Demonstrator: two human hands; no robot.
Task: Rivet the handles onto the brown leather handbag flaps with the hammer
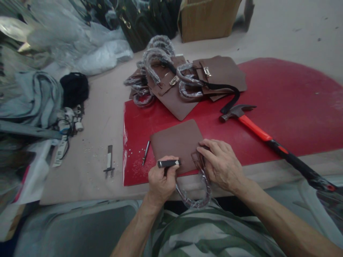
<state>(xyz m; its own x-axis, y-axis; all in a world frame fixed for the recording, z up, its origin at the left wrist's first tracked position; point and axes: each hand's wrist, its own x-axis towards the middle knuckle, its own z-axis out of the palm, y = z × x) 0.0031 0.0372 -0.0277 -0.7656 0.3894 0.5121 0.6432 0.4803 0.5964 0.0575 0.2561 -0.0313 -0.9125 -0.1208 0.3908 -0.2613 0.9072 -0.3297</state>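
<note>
Pinning the tab of the wrapped handle (197, 194) under the flattened right hand (222, 164) onto the brown leather panel (177, 142) at the red mat (281, 107)'s near edge, clutching a dark metal punch (168, 163) in the closed left hand (160, 180), likely mid-fastening; next needs the punch squared, hammer (254, 130) near

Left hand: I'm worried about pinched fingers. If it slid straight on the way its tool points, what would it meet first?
Probably the wrapped handle lying on the brown panel, with the right hand pressing it just beyond. The left hand aims its dark tool rightward; depth is hard to judge.
</note>
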